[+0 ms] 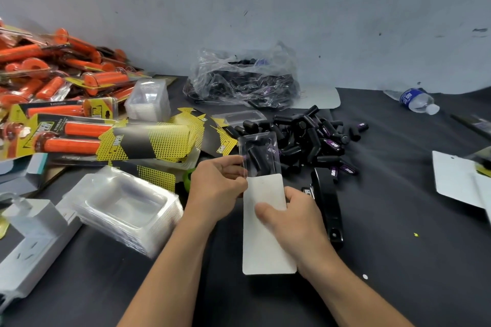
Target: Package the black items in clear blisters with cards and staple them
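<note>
Mid-pack, card going in. Left hand [215, 183], just left of the stapler [326, 202]: fingers pinch the left edge of a blister [261, 146] with black items [255, 158] already inside. Right hand [295, 218], close against the stapler's left side: thumb on the face of the card [265, 241], other fingers curled under it. The card's top end is at the blister's lower edge and looks partly slid in; most of it sticks out toward the person. Can't tell if it's in the flange grooves.

Stapler lies on the worktop [398, 220], not in hand, so this one isn't stapled yet. Left to do: seat card fully, staple.

Plenty of stock:
- pile [313, 138] of loose items just behind the stapler
- bag [244, 79] of more further behind
- blister stack [125, 204] and printed cards [154, 143] well left

Possibly a finished pack [457, 180] well right of the stapler; not sure.
</note>
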Available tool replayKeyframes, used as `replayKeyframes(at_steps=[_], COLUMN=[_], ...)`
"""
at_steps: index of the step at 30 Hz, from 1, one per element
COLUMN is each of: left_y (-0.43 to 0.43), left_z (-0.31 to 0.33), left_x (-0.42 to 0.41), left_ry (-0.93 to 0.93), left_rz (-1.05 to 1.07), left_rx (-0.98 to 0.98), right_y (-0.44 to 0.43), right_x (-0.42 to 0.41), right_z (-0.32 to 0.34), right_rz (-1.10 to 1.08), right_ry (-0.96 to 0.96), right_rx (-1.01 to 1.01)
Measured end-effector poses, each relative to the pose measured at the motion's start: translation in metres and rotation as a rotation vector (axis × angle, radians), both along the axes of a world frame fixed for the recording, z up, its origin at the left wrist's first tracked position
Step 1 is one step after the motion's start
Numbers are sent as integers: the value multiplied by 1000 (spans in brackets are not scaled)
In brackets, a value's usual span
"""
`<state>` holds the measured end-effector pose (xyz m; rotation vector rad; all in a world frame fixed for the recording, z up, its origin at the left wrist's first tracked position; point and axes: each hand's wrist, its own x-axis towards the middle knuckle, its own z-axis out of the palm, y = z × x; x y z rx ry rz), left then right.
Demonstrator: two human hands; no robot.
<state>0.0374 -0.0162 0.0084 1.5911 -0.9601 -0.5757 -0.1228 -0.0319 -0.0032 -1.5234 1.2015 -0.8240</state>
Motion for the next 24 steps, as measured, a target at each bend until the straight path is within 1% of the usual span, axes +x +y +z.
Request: replayKeyframes(at_steps=[2, 4, 6, 12, 17, 19, 24], left_y=[0, -1, -1, -4, -1, 2, 6], left_z=[-1, -2, -1, 4, 7, 7, 9], left_x=[-2, -4, -4, -2, -3, -1, 3], left_ry=[42, 146, 245, 461, 585, 589, 480], left_rz=[-17, -69, -119, -190, -240, -279, -356], left_rx=[44, 103, 132, 56, 11, -3, 12], right_y=[0, 1, 2, 2, 2, 2, 3], right_x=[-1, -2, -3, 0, -2, -3, -4], right_z=[0, 1, 3, 12, 18, 19, 17], right_rz=[3, 0, 5, 35, 41, 46, 20], right_ry=[-14, -39, -107, -419, -593, -600, -548], right_rx=[9, 6, 38, 300, 389, 394, 383])
